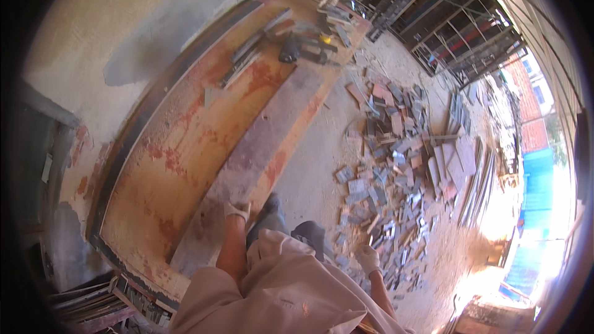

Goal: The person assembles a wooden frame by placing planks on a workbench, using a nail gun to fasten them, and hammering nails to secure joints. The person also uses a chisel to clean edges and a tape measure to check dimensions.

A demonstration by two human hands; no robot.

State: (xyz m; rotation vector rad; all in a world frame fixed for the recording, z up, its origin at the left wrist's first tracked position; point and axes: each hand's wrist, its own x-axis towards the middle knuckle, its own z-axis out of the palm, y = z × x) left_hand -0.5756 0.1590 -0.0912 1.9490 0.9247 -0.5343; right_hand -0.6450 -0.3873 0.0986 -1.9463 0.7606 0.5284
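My left hand [237, 210], in a pale glove, rests on the near end of a long dark plank [260, 142] that lies along a large red-stained board table [185, 148]. My right hand [368, 258], also gloved, hangs at my side above a heap of small offcuts [390, 173] on the sawdust floor; whether it holds anything I cannot make out. My dark shoes [272, 207] show below the table's edge.
Tools and strips of wood [297, 43] lie at the table's far end. Thin slats [476, 173] lie on the floor at the right. A metal grille [445, 18] stands beyond. A plastered wall [124, 31] runs along the left.
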